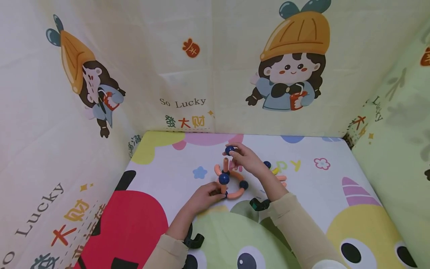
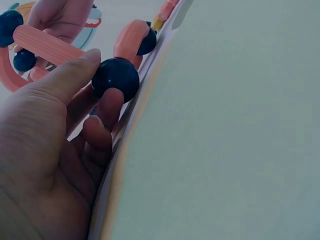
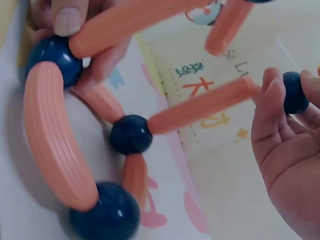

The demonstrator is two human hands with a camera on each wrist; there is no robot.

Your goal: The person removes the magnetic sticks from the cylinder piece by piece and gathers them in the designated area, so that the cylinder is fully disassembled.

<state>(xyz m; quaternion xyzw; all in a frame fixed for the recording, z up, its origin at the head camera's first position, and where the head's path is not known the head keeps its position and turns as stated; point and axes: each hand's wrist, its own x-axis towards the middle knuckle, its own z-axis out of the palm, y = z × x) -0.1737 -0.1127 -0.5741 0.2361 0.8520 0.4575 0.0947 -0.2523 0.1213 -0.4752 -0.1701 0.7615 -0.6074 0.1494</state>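
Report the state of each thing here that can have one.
Ring of curved orange rods and dark-blue balls: joined, closed.
Left grip: pinching one ring ball.
Far straight orange rod: attached below, upper end bare.
Topmost round dark-blue ball: held, unattached.
Right grip: pinching it.
Yellow rod: lying on the printed tabletop.

2 hands, 6 blue balls, 6 joined orange rods, 1 yellow rod and at least 2 loose orange rods are showing.

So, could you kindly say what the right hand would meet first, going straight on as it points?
The right hand would probably meet the cloth backdrop first; the way over the tabletop looks free, though depth is unclear.
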